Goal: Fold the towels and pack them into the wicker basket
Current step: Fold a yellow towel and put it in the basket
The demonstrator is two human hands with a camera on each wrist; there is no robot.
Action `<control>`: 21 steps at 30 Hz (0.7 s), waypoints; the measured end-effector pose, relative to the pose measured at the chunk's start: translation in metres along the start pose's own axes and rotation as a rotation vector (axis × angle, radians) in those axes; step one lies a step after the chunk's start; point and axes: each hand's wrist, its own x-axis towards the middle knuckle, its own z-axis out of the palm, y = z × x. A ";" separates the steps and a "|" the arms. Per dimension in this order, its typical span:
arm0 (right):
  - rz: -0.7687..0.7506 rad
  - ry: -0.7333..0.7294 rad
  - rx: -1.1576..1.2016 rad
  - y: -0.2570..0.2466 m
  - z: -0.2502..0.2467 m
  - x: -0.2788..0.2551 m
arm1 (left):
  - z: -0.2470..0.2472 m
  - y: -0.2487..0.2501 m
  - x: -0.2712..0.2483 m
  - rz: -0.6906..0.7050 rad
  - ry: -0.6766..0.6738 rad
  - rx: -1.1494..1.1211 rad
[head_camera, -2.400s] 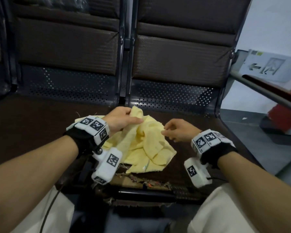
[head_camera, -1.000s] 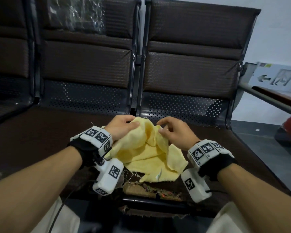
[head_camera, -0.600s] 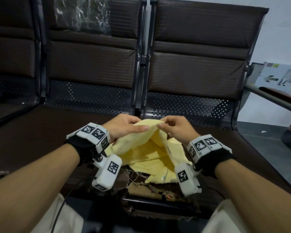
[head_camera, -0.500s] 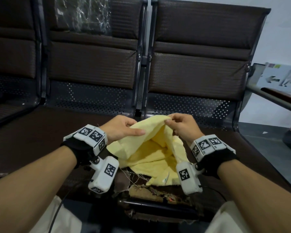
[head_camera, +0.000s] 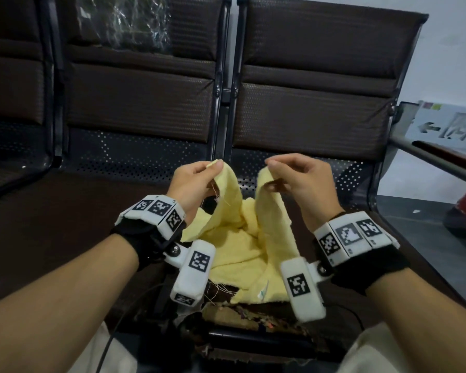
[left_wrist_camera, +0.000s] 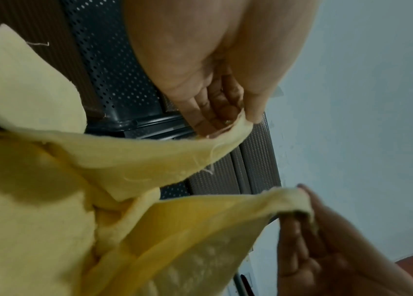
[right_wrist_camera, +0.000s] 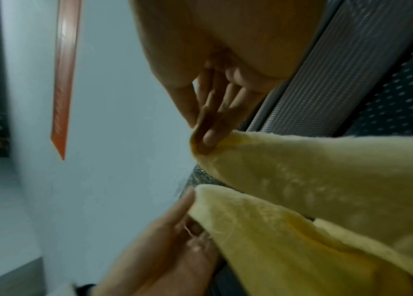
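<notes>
Thumb and fingertips of the left hand [head_camera: 193,181] and right hand [head_camera: 297,176] each pinch a top corner of a yellow towel [head_camera: 242,243], raised above a dark bench seat [head_camera: 51,224] while its lower part rests crumpled there. Drawing the corners apart until the edge is taut should give a clean fold. Both wrists are cocked upward, forearms converging. No wicker basket is visible.
</notes>
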 end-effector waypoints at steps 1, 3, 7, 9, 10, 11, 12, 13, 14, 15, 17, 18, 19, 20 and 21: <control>-0.003 -0.057 0.048 -0.004 0.001 -0.002 | 0.001 0.001 0.000 -0.007 -0.015 -0.017; 0.046 -0.161 0.027 -0.002 0.000 -0.007 | 0.003 0.000 0.000 -0.014 -0.029 -0.002; 0.074 -0.244 -0.489 0.010 -0.003 -0.016 | 0.008 -0.005 -0.002 -0.009 -0.033 0.136; -0.031 -0.237 -0.610 0.007 -0.004 -0.018 | 0.008 -0.006 -0.004 0.013 -0.049 0.181; -0.120 -0.214 -0.652 0.004 -0.004 -0.019 | 0.008 -0.006 -0.005 0.029 -0.056 0.194; -0.198 -0.189 -0.658 0.001 -0.004 -0.018 | 0.008 -0.005 -0.006 0.043 -0.064 0.200; -0.232 -0.173 -0.620 -0.002 -0.003 -0.017 | 0.008 -0.005 -0.007 0.054 -0.076 0.199; -0.217 -0.165 -0.570 -0.004 -0.002 -0.016 | 0.008 -0.005 -0.008 0.060 -0.091 0.189; -0.179 -0.168 -0.540 -0.003 -0.002 -0.016 | 0.009 -0.004 -0.010 0.061 -0.103 0.175; -0.136 -0.182 -0.546 -0.001 -0.001 -0.016 | 0.011 -0.005 -0.012 0.058 -0.113 0.163; -0.095 -0.227 -0.624 0.004 0.001 -0.018 | 0.015 -0.006 -0.014 0.041 -0.136 0.144; -0.088 -0.240 -0.638 0.006 0.002 -0.019 | 0.018 -0.007 -0.016 0.033 -0.150 0.140; -0.088 -0.241 -0.627 0.006 0.002 -0.019 | 0.019 -0.007 -0.017 0.027 -0.162 0.140; -0.093 -0.234 -0.612 0.007 0.003 -0.019 | 0.019 -0.007 -0.018 0.027 -0.170 0.136; -0.100 -0.228 -0.602 0.007 0.004 -0.019 | 0.019 -0.007 -0.018 0.029 -0.172 0.125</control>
